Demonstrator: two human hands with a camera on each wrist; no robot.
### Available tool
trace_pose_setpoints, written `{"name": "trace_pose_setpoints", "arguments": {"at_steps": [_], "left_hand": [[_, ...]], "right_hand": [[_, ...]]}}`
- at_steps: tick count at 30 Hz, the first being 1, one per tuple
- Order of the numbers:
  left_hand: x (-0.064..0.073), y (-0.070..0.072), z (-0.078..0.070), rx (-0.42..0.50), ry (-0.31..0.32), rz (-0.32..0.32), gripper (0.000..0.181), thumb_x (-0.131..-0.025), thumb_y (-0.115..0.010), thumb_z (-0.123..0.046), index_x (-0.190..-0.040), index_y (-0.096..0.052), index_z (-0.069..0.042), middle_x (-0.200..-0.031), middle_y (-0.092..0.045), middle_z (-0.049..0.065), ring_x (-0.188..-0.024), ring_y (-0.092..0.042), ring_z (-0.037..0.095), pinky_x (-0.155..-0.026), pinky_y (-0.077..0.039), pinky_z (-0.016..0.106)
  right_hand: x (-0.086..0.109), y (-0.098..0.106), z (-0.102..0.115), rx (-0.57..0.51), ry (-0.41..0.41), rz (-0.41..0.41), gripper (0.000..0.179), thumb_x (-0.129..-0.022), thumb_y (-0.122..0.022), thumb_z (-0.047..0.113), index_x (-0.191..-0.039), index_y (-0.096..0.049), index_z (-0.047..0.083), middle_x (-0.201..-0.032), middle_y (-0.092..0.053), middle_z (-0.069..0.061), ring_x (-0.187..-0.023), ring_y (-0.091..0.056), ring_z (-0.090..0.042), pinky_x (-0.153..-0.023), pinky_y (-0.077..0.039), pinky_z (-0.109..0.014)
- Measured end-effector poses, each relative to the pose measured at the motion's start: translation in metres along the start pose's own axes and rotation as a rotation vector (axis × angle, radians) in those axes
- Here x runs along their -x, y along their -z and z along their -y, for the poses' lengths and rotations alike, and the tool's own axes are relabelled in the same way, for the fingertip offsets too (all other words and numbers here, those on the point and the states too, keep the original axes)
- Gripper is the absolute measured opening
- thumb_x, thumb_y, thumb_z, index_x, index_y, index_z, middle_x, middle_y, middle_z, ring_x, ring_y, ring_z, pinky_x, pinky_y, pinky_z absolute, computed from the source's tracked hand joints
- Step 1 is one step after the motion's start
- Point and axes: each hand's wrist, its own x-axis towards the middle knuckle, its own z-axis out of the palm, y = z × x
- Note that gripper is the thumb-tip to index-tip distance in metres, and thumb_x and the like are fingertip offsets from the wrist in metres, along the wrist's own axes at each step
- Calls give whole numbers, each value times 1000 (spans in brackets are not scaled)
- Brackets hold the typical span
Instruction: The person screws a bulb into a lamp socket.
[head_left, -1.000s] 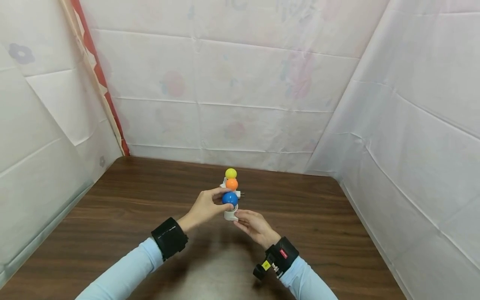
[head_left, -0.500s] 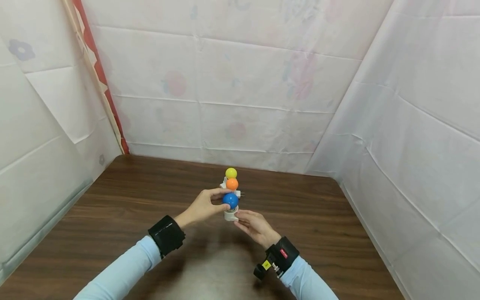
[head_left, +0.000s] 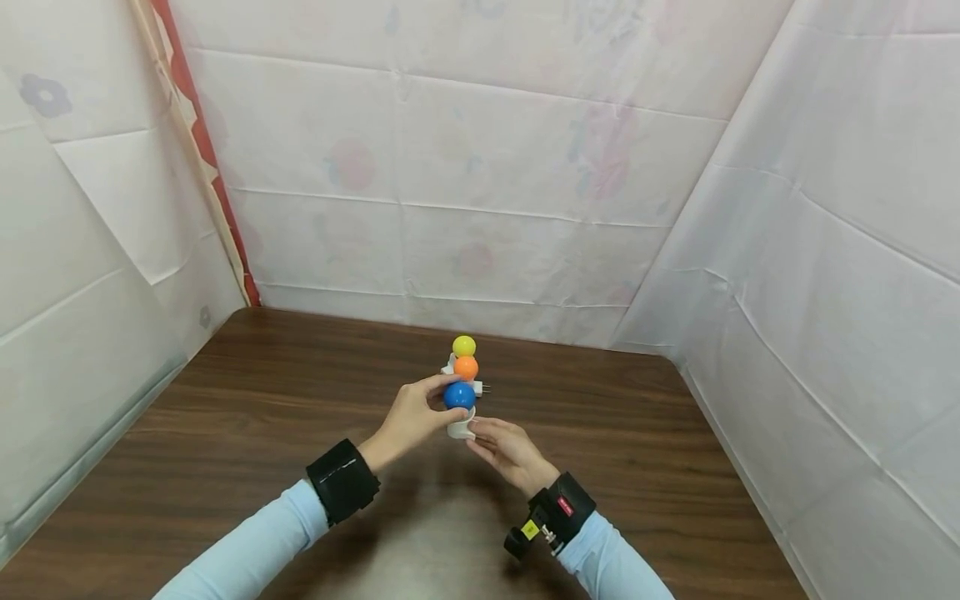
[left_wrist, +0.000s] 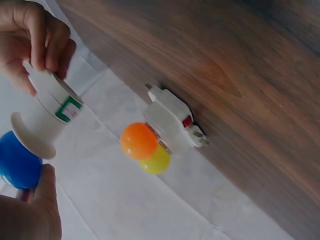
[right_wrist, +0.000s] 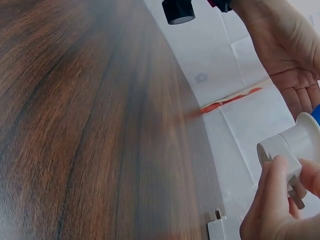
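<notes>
In the head view my left hand pinches a round blue bulb between thumb and fingers. Just below it, my right hand holds a white lamp socket by its side. The left wrist view shows the bulb at the socket's flared rim, and a green-and-white label on the socket's body. Metal plug pins stick out beside my right fingers in the right wrist view. How deep the bulb sits in the socket is hidden.
Beyond the hands, an orange bulb and a yellow bulb stand in white plug-in sockets on the dark wooden table. One socket carries a small red switch. White plastic sheeting hangs around the table.
My left wrist shifts a little back and forth while the hand keeps hold of the blue bulb. Bulb and socket rise slightly in the view; the right hand stays nearly still.
</notes>
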Motion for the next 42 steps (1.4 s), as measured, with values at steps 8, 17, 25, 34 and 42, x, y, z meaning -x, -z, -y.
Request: {"name": "trace_pose_setpoints", "arguments": {"at_steps": [8, 17, 25, 34, 42], "left_hand": [[-1, 0, 5, 13, 1, 1, 53, -79, -72, -20, -125, -54, -2, -119, -61, 15, -100, -64, 24, -80, -54, 32], [-5, 7, 12, 36, -4, 131, 51, -80, -71, -22, -126, -54, -5, -120, -59, 16, -105, -61, 26, -83, -53, 33], [-11, 18, 13, 84, 13, 296, 48, -82, -69, -18, -127, -54, -13, -123, -58, 13, -110, -57, 26, -89, -50, 36], [-7, 13, 12, 76, 11, 212, 49, -80, -71, -17, -126, -55, -11, -122, -59, 14, -107, -59, 26, -88, -51, 37], [1, -4, 7, -18, 26, -92, 51, -74, -76, -28, -117, -60, -6, -110, -66, 13, -93, -66, 21, -80, -54, 32]], "right_hand": [[0, -1, 0, -13, 1, -5, 42, -89, -58, 10, -126, -46, -7, -104, -59, -7, -93, -59, -15, -96, -44, -31], [2, 2, -2, 8, -3, 13, 42, -89, -59, 10, -126, -47, -9, -106, -60, -8, -94, -59, -15, -89, -50, -26], [2, 4, -2, 33, -27, 30, 42, -89, -59, 10, -124, -48, -9, -104, -62, -8, -92, -60, -14, -87, -50, -25], [0, 1, -3, 31, -42, 10, 43, -89, -59, 11, -126, -47, -6, -108, -60, -10, -94, -59, -16, -89, -50, -26], [-1, 0, -3, -5, -5, 5, 38, -90, -57, 10, -123, -48, -7, -108, -59, -9, -95, -59, -15, -90, -49, -26]]}}
